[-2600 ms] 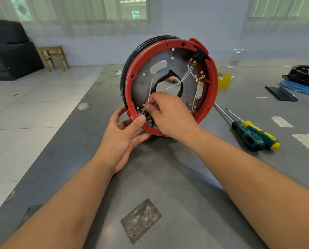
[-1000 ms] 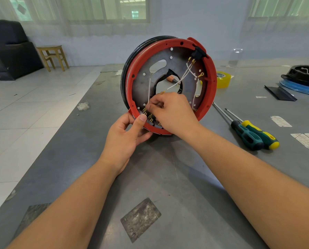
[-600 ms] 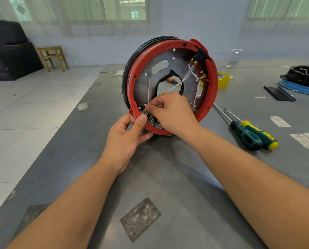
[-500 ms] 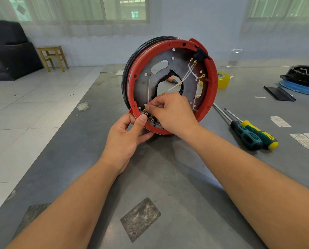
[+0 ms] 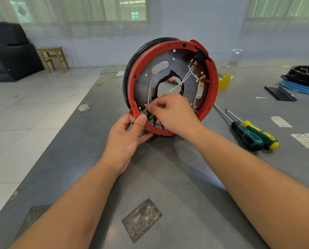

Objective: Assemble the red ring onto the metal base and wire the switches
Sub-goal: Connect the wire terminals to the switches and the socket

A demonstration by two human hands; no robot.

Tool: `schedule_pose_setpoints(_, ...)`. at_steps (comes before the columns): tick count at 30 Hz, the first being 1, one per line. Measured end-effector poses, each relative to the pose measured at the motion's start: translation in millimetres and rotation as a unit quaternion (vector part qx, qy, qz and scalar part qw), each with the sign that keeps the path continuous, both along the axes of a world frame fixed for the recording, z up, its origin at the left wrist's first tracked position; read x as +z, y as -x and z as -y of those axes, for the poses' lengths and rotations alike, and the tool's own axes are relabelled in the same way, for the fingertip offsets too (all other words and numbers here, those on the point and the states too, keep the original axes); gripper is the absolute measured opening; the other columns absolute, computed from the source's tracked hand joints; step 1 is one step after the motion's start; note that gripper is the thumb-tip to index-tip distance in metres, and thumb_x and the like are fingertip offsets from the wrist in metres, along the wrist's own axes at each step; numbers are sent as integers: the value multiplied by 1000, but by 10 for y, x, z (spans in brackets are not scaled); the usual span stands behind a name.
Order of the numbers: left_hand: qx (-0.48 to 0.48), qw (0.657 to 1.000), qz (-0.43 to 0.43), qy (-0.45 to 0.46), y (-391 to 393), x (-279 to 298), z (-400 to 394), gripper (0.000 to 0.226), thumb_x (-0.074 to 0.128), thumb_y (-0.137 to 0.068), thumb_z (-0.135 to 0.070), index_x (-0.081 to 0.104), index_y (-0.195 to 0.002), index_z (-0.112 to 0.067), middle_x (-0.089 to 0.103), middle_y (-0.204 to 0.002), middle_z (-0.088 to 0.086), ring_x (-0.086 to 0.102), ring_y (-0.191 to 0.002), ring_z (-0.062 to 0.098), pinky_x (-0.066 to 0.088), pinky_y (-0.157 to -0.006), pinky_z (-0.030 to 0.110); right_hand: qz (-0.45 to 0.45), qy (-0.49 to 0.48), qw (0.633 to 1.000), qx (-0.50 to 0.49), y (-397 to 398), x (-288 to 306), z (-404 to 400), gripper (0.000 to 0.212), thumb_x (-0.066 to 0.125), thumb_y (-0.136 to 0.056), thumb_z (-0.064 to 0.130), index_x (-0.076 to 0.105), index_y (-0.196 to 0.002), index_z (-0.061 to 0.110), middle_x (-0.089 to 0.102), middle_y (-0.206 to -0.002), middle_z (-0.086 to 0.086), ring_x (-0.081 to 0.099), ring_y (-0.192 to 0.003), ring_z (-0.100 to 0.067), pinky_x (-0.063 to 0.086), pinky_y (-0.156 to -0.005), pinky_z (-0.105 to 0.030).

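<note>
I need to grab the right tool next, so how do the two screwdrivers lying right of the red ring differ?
The nearer screwdriver has a dark green and black handle; the farther screwdriver has a green handle with yellow at the collar and butt. The nearer one's handle ends a little closer to the camera. The yellow one's tip looks like a cross-head; the other's tip cannot be told. Both lie flat, side by side and parallel, on the grey table, untouched.

Count, head cam: 1 red ring (image 5: 215, 83) on 1 metal base (image 5: 144, 87), stood on edge on 1 grey table (image 5: 168, 177). 2 hands on it: left hand (image 5: 125, 141), right hand (image 5: 175, 114). 2 screwdrivers (image 5: 254, 135), green/yellow grips. 1 yellow tape roll (image 5: 224, 80). 1 black switch (image 5: 200, 55) at ring top. White wires (image 5: 189, 76): several, exact nr unclear. 1 wooden stool (image 5: 53, 58). 1 black unit on blue disc (image 5: 304, 78) far right.
</note>
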State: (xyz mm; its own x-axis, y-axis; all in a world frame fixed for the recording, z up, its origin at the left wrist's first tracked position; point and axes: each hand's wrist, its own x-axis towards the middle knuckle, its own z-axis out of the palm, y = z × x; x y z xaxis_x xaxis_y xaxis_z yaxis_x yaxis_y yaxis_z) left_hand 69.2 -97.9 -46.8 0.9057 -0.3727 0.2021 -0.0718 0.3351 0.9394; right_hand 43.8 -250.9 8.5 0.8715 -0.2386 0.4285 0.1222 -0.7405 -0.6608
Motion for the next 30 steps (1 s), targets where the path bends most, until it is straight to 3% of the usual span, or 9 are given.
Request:
schedule_pose_setpoints(2,5,1000,-8,3,-6,6,-7,32,70,-91,-35,53,-85,-8,68,-118,34,73,-110,44,63,-91,43,7,22,1000,-3,6,17,3,17,62,-97,30,79,-97,30,71,-78,15,69,-77,-7,58,-81,-35)
schedule_pose_setpoints(6,23,999,-41,-6,-24,1,-12,31,70,-93,-34,54,-89,-8,67,-117,35,67,-114,51,64,-87,38,37,125,991,-14,43,4,24,29,54,-94,17,78,-105,28,73,-106,9,66,-98,-12,55,-88,-39)
schedule_pose_setpoints(12,40,996,-74,10,-60,-15,-9,27,68,-100,-26,57,-87,-5,75,-94,18,77,-101,37,64,-77,27,29,171,985,16,94,-131,22,36,50,-94,8,77,-116,20,74,-114,-2,67,-107,-23,55,-90,-45)
schedule_pose_setpoints(20,44,995,-84,17,-56,11,-18,43,76,-86,-37,66,-95,4,70,-113,32,79,-97,25,62,-79,24,76,157,985,-13,108,-277,-15,34,53,-96,9,74,-121,15,72,-113,-4,65,-105,-23,53,-91,-44)
schedule_pose_setpoints(23,37,995,-87,11,-67,0,-6,40,71,-96,-32,71,-97,8,76,-104,27,79,-97,23,62,-80,23,83,213,973,-16,150,-349,-7,38,55,-94,18,71,-128,16,70,-115,-3,62,-109,-22,49,-94,-45)
schedule_pose_setpoints(27,32,995,-90,5,-71,4,-12,46,67,-101,-31,70,-109,14,77,-108,26,77,-106,31,64,-88,32,86,290,953,-9,213,-417,41,55,56,-86,43,63,-136,21,63,-123,4,57,-117,-19,38,-105,-38)
schedule_pose_setpoints(30,28,996,-85,-11,-64,0,-18,45,67,-102,-33,71,-109,11,78,-105,24,77,-104,32,64,-85,32,87,345,934,-15,197,-442,85,62,59,-87,56,58,-140,23,61,-127,5,55,-121,-18,33,-109,-37)
